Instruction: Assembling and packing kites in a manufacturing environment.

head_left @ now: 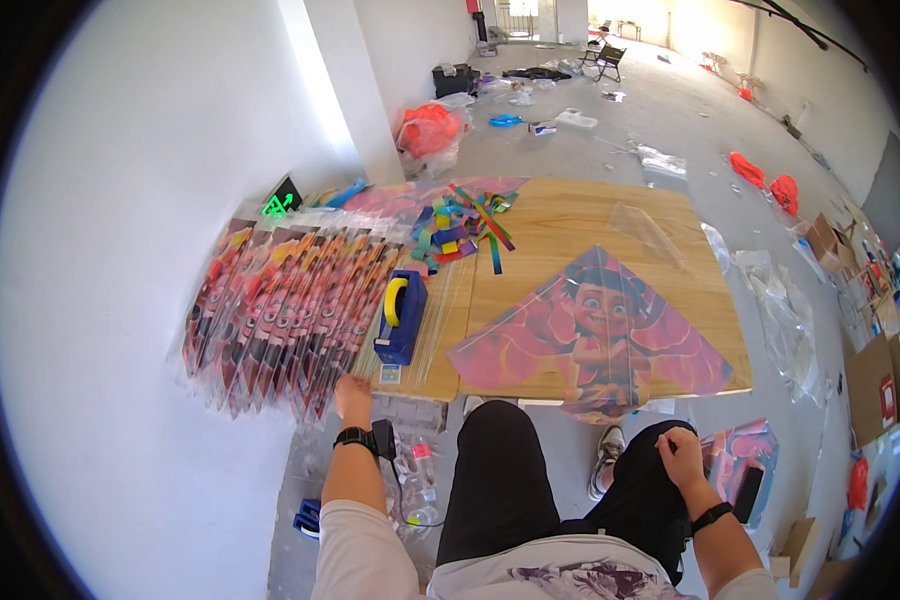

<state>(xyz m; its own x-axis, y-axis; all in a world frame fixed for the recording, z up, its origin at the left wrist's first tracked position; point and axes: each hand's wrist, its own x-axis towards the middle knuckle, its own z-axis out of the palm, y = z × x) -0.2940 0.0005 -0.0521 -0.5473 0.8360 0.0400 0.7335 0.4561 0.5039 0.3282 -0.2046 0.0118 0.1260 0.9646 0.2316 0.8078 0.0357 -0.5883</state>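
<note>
A printed kite [600,335] with a cartoon figure and pink wing shapes lies spread on the wooden table [560,215], its lower tip over the front edge. My left hand [352,396] is closed at the table's front edge, beside a row of kites in clear sleeves [280,310]; what its fingers hold, if anything, is hidden. Close by stands a blue tape dispenser [401,335] with a yellow core. Thin pale rods [444,325] lie alongside it. My right hand [681,457] rests curled on my right knee, with nothing visible in it.
Rainbow ribbon strips [460,230] lie in a heap at the table's back. A clear plastic sheet [648,235] is at the far right. Bottles and plastic [418,470] lie on the floor below left. Cardboard boxes [875,390] and plastic wrapping [778,315] lie to the right.
</note>
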